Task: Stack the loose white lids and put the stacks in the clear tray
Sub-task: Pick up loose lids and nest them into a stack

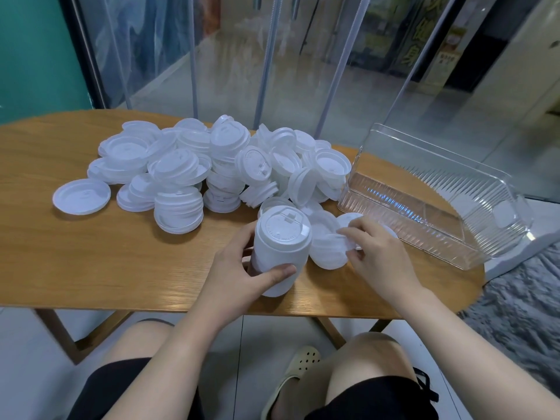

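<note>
L hand (239, 268) wraps fingers & thumb round a tall stack of white lids (280, 253), tilted, at the near edge of the wooden table (91, 268); top lid shows a raised sip tab. R hand (378, 253) pinches the rim of a single lid (328, 250) just beside the stack. Pile of loose lids (212, 165) spreads across the table centre, some nested, some on edge. Clear tray (439, 201), ribbed walls, sits at the table's right end w/ no stacks in it.
</note>
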Demonstrator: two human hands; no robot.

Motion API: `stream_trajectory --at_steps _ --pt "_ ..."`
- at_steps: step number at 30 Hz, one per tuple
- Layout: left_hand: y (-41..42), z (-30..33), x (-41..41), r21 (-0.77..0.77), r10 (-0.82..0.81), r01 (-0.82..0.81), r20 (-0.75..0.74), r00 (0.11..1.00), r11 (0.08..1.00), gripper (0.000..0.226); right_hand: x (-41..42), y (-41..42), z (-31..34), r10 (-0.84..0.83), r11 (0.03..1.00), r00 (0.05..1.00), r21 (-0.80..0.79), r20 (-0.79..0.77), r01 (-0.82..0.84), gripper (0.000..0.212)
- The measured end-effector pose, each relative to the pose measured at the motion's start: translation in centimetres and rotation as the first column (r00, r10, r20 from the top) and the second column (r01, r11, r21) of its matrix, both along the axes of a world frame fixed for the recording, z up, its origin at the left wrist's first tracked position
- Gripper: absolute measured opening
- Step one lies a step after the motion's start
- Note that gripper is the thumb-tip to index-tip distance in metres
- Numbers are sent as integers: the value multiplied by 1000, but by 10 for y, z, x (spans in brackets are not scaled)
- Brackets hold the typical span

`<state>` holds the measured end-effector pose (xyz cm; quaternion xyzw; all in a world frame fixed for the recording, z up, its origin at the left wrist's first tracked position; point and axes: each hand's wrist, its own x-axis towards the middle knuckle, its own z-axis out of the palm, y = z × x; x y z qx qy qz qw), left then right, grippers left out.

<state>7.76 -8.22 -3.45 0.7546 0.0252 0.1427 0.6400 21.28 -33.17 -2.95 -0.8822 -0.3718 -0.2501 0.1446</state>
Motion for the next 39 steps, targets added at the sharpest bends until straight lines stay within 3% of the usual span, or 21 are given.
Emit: stream_trajectory --at_steps 3,8,12,20,24,33,39 --pt "1 0 0 -6 2 -2 2 1000 1000 72 -7 -4 -2 89 991 992 -91 -88 -97 43" --pt "3 -4 1 21 -2 2 -5 1000 1000 73 -15 -9 5 86 990 953 -81 -291 -114 41" --pt "1 -2 1 11 3 -3 2 1000 1000 71 -21 -6 7 18 983 922 -162 -387 -87 69" --pt "3 -3 1 23 -3 3 2 1000 1000 73 -22 1 6 0 998 921 -53 -389 -22 64" --pt "2 -3 1 13 -3 3 2 1000 1000 75 -23 1 13 -1 996 899 78 -438 39 62" --pt "2 -4 1 10 -7 7 -1 1000 1000 80 -38 28 63 249 891 842 453 -479 -5 67" --pt "2 -3 1 -11 -23 23 -1 1000 1000 77 -49 56 77 280 919 807 388 -520 -69 72"
